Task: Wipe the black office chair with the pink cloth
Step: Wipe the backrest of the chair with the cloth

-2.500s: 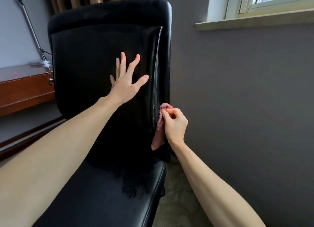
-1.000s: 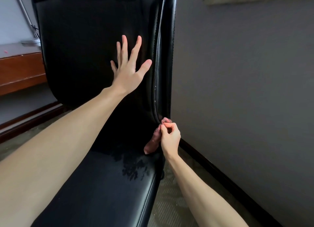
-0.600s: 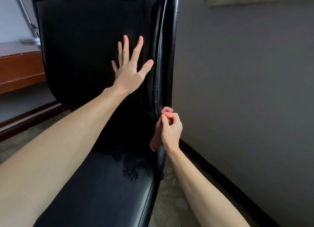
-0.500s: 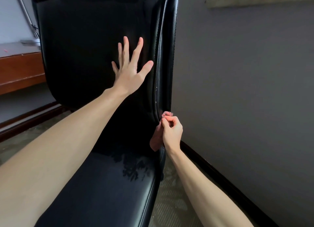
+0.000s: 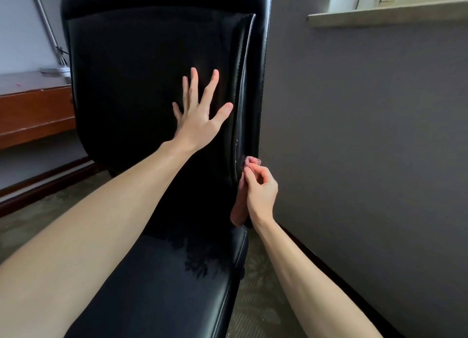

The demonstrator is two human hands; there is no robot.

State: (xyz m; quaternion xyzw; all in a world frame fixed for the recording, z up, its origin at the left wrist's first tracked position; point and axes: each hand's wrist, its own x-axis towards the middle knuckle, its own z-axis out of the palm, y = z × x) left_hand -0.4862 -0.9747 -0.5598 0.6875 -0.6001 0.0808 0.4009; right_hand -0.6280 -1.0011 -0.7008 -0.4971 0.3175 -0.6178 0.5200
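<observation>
The black office chair [image 5: 131, 89] fills the middle of the view, its backrest upright and its seat reaching toward me. My left hand [image 5: 200, 117] lies flat on the backrest with its fingers spread, just left of the right-hand seam. My right hand [image 5: 260, 188] pinches the pink cloth [image 5: 239, 208] and presses it against the lower right edge of the backrest. Most of the cloth hangs down behind my fingers toward the seat corner.
A grey wall [image 5: 367, 135] stands close on the right, with a dark skirting board at its foot and a window sill [image 5: 385, 13] above. A wooden desk [image 5: 33, 110] with a lamp stand on it is at the left behind the chair. The floor is carpeted.
My right hand slid the cloth down the backrest's right edge, then back up a little. My left hand stayed flat on the backrest. My head tilted up slightly.
</observation>
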